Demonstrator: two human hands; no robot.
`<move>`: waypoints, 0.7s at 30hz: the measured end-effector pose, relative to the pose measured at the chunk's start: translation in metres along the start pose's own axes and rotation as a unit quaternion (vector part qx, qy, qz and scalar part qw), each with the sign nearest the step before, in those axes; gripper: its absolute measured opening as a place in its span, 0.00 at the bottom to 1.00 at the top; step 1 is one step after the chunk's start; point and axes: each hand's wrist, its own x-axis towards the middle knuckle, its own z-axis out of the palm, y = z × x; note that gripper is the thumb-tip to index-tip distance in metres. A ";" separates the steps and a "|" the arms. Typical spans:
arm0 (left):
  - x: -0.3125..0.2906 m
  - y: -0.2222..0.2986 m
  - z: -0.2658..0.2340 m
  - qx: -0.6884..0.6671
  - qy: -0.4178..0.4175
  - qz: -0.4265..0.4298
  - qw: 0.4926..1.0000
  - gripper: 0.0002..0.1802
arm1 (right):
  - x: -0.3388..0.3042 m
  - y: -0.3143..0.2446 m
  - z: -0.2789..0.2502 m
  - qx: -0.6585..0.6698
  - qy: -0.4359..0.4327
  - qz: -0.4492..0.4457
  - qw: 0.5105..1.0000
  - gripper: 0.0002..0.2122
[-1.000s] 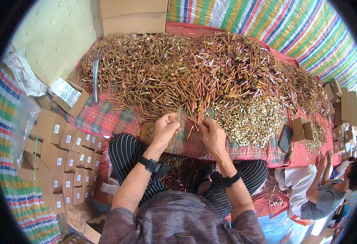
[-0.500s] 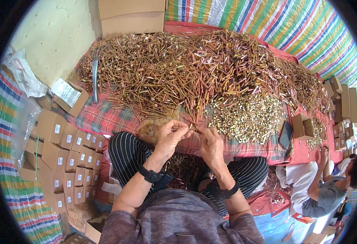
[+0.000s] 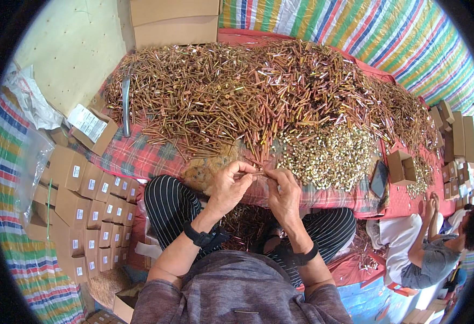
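Observation:
My left hand (image 3: pixel 230 186) pinches a thin copper-coloured bolt (image 3: pixel 256 174), which lies roughly level between my two hands. At its right end the fingertips of my right hand (image 3: pixel 284 195) are closed; whether they also hold a small nut is too small to make out. Just beyond my hands spreads a large heap of long copper-coloured bolts (image 3: pixel 204 97). A pile of small gold-coloured nuts (image 3: pixel 331 159) lies to the right of my right hand, on the red plaid cloth (image 3: pixel 156 154).
A curved metal bar (image 3: pixel 126 105) rests at the heap's left edge. Stacked small cardboard boxes (image 3: pixel 80 213) stand at left. A dark flat phone-like object (image 3: pixel 379 178) and an open carton (image 3: pixel 401 167) lie right of the nuts. Another person (image 3: pixel 436 254) sits at the far right.
My right hand's fingers have shifted and moved slightly right along the bolt. My left hand stays in nearly the same place, with the bolt now more level.

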 end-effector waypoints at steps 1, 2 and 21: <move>0.000 0.000 0.000 0.000 0.000 0.000 1.000 0.06 | -0.001 0.001 0.000 -0.015 0.009 -0.006 1.000 0.09; -0.001 0.000 -0.001 -0.006 0.002 -0.010 1.000 0.05 | -0.001 0.001 0.000 -0.030 0.017 -0.012 0.999 0.09; -0.009 -0.025 0.010 -0.223 0.035 -0.125 0.966 0.06 | -0.008 0.017 0.024 0.509 0.112 0.276 0.808 0.14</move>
